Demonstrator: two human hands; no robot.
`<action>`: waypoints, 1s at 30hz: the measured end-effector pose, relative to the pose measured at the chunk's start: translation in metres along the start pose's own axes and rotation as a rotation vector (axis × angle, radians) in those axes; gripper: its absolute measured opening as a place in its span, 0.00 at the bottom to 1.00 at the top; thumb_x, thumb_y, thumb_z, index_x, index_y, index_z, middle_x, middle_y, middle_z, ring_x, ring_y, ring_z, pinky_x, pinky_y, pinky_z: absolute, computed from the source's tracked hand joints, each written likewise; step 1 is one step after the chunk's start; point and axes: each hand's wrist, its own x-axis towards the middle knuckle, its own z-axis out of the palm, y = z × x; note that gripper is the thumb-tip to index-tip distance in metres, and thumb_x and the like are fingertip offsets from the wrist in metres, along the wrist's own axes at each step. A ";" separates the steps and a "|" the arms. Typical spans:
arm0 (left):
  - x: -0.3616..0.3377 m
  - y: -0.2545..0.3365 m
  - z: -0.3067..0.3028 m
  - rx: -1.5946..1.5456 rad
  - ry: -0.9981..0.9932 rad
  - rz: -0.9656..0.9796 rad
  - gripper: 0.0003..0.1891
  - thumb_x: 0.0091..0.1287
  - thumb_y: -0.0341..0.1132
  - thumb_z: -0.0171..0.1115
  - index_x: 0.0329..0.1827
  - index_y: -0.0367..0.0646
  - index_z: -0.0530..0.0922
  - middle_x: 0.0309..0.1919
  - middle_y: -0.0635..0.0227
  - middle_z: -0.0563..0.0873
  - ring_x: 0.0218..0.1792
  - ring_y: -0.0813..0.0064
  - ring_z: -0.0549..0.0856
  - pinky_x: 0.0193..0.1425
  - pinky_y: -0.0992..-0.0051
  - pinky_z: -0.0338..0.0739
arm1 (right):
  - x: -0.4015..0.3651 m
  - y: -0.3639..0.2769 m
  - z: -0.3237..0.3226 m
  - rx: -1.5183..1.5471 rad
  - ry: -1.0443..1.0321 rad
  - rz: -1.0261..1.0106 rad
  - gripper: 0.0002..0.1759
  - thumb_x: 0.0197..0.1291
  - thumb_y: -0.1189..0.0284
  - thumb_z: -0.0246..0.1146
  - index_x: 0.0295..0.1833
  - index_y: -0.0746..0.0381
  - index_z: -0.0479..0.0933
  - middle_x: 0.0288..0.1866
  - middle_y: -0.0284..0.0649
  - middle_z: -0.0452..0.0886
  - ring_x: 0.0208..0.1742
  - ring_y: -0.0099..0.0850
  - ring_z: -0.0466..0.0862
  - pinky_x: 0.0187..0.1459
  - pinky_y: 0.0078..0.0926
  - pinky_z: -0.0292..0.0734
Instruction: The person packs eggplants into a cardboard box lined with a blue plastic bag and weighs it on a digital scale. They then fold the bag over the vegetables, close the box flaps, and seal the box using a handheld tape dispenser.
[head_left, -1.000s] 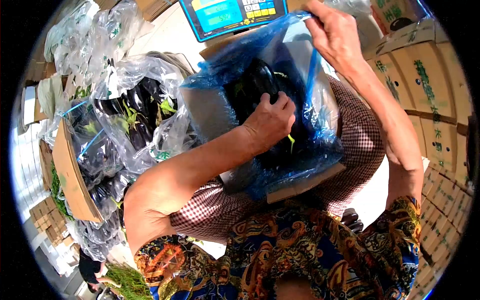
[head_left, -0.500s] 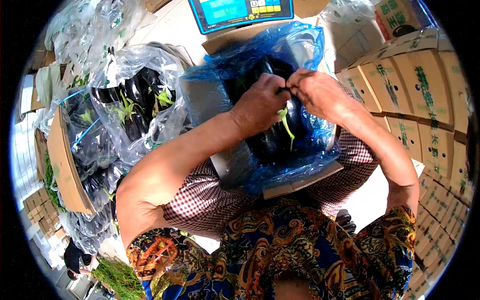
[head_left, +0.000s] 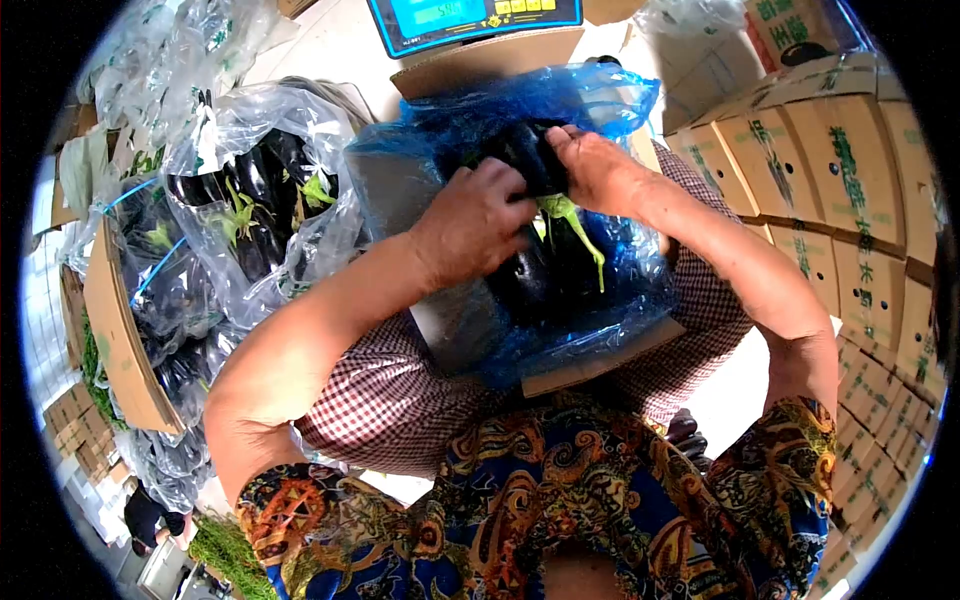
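Dark eggplants lie in a cardboard box (head_left: 575,378) lined with a blue plastic bag (head_left: 610,95), between my knees. My right hand (head_left: 605,172) has its fingers wrapped round the upper right side of an eggplant (head_left: 532,160) near the middle of the box. That eggplant's green stem (head_left: 580,228) points toward me. My left hand (head_left: 475,222) is curled at the left side of the same eggplant, over the others; its fingertips are partly hidden, so its hold is unclear.
A digital scale (head_left: 470,20) stands beyond the box. To the left, a clear bag (head_left: 320,115) of eggplants sits by an open carton (head_left: 125,320). Stacked cartons (head_left: 800,170) line the right side. Another person (head_left: 150,520) is far off at lower left.
My hands have moved apart. The left shifted left and toward me, the right slightly up and left. The eggplant's green stem shows more fully between them.
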 end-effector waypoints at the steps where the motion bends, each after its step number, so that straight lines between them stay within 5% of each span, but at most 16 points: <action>1: -0.004 0.004 0.002 0.051 0.042 0.087 0.20 0.51 0.45 0.70 0.47 0.51 0.80 0.47 0.63 0.78 0.52 0.58 0.75 0.52 0.57 0.72 | 0.006 0.009 0.007 0.051 0.047 -0.037 0.20 0.50 0.81 0.59 0.51 0.70 0.68 0.46 0.58 0.79 0.49 0.56 0.80 0.48 0.44 0.78; 3: -0.010 0.006 -0.001 0.102 0.000 0.115 0.17 0.53 0.44 0.69 0.44 0.50 0.80 0.47 0.63 0.78 0.52 0.59 0.75 0.51 0.57 0.72 | 0.014 0.020 0.013 0.202 0.159 -0.126 0.18 0.51 0.82 0.57 0.51 0.67 0.70 0.47 0.56 0.79 0.51 0.56 0.79 0.50 0.44 0.77; 7: 0.005 0.014 -0.011 0.083 -0.262 -0.024 0.16 0.55 0.41 0.67 0.44 0.45 0.79 0.47 0.61 0.78 0.53 0.58 0.75 0.51 0.57 0.72 | 0.031 0.018 0.032 0.354 0.146 0.076 0.21 0.51 0.81 0.58 0.53 0.65 0.67 0.47 0.55 0.78 0.54 0.54 0.78 0.53 0.42 0.74; 10: 0.004 -0.006 0.006 -0.153 0.002 -0.139 0.17 0.55 0.36 0.68 0.45 0.41 0.76 0.45 0.58 0.78 0.54 0.55 0.75 0.55 0.58 0.72 | 0.028 0.013 0.032 0.244 0.118 0.075 0.28 0.48 0.79 0.62 0.58 0.69 0.66 0.54 0.60 0.77 0.59 0.56 0.74 0.58 0.44 0.73; 11: 0.003 -0.007 0.008 -0.136 0.133 -0.206 0.23 0.52 0.34 0.70 0.51 0.39 0.74 0.48 0.55 0.76 0.54 0.51 0.74 0.60 0.59 0.71 | 0.024 0.011 0.034 0.117 0.299 -0.108 0.29 0.48 0.79 0.63 0.58 0.68 0.66 0.50 0.61 0.78 0.55 0.58 0.77 0.55 0.46 0.74; 14: 0.008 -0.016 0.007 -0.155 0.300 -0.306 0.30 0.49 0.34 0.72 0.57 0.39 0.73 0.51 0.53 0.74 0.56 0.50 0.73 0.62 0.58 0.69 | 0.036 0.014 0.018 0.170 -0.002 -0.002 0.31 0.49 0.79 0.62 0.62 0.65 0.64 0.46 0.61 0.80 0.50 0.59 0.80 0.52 0.47 0.76; 19: 0.021 -0.028 0.007 -0.009 0.249 -0.090 0.40 0.47 0.41 0.75 0.65 0.46 0.69 0.66 0.57 0.68 0.64 0.49 0.67 0.70 0.55 0.63 | 0.043 0.028 0.015 0.299 0.016 -0.035 0.30 0.56 0.78 0.52 0.67 0.63 0.60 0.51 0.61 0.78 0.54 0.58 0.77 0.52 0.48 0.75; 23: 0.037 -0.039 0.013 -0.166 0.154 -0.321 0.47 0.43 0.44 0.78 0.68 0.42 0.65 0.67 0.53 0.67 0.68 0.49 0.64 0.73 0.59 0.60 | 0.038 0.010 0.000 0.218 -0.052 0.093 0.28 0.58 0.77 0.50 0.67 0.63 0.61 0.52 0.59 0.79 0.56 0.56 0.77 0.55 0.45 0.74; 26: 0.035 -0.054 0.008 -0.334 0.044 -0.332 0.48 0.43 0.42 0.77 0.69 0.41 0.63 0.66 0.51 0.67 0.69 0.49 0.64 0.75 0.62 0.59 | 0.043 0.015 0.009 0.301 -0.045 0.127 0.28 0.58 0.76 0.50 0.67 0.63 0.64 0.55 0.59 0.77 0.59 0.55 0.76 0.58 0.42 0.73; 30: 0.046 -0.068 -0.002 -0.465 0.046 -0.624 0.33 0.58 0.44 0.65 0.66 0.41 0.69 0.59 0.45 0.77 0.61 0.49 0.76 0.67 0.61 0.67 | 0.045 0.015 0.012 0.546 -0.010 0.192 0.28 0.62 0.69 0.56 0.67 0.67 0.66 0.63 0.53 0.75 0.65 0.44 0.74 0.63 0.33 0.69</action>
